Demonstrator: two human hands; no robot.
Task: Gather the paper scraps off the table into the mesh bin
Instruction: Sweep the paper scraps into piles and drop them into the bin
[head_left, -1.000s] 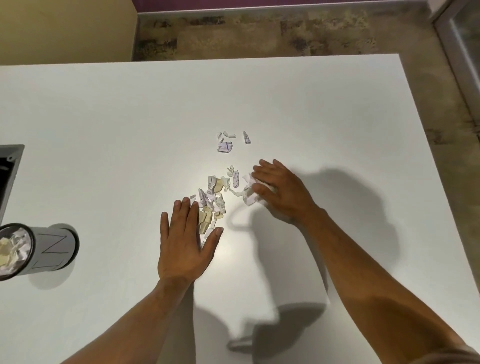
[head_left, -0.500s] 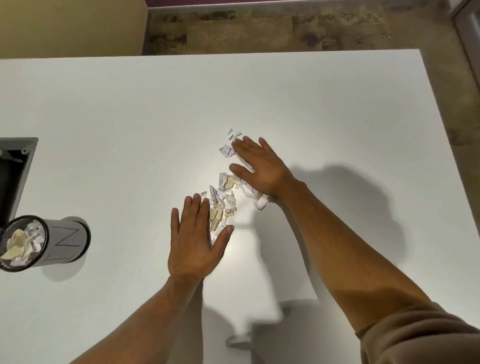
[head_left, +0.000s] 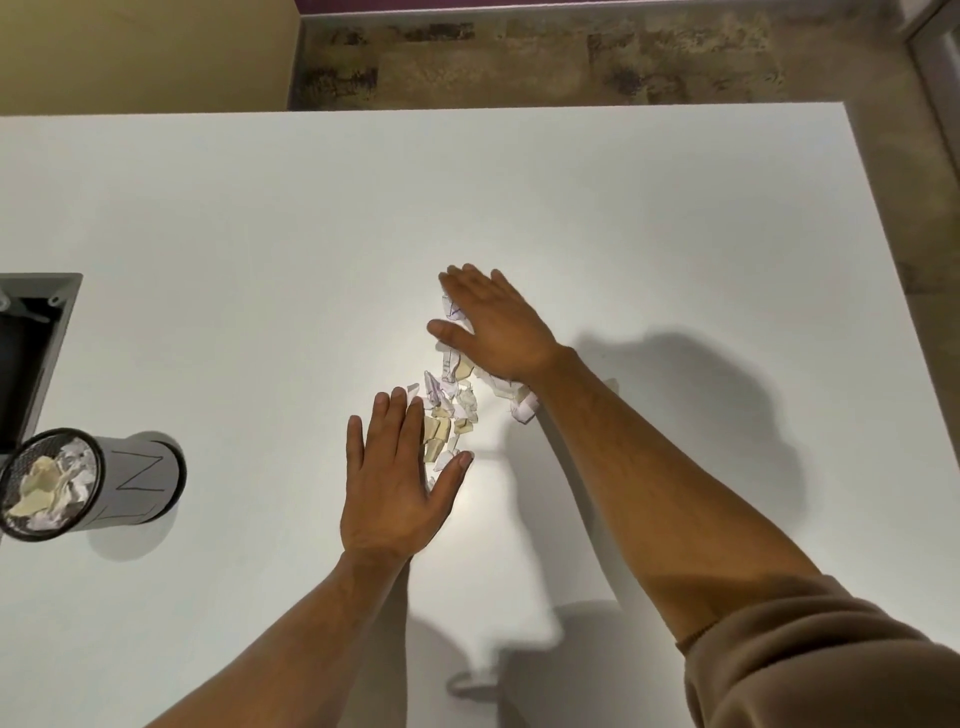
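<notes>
Flanking the paper scraps, both flat, spread hands, right hand hiding some.

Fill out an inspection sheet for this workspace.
Surface: white table, mostly bare.
Job's things: scraps in a loose pile mid-table; mesh bin at the left edge, paper already inside.
Clutter: grey box behind the bin.
Grips: left hand flat, touching the pile's near-left side; right hand flat over the far scraps; neither grasping.
Cables: nothing seen.
Surroundings: mottled floor, tan wall.
</notes>
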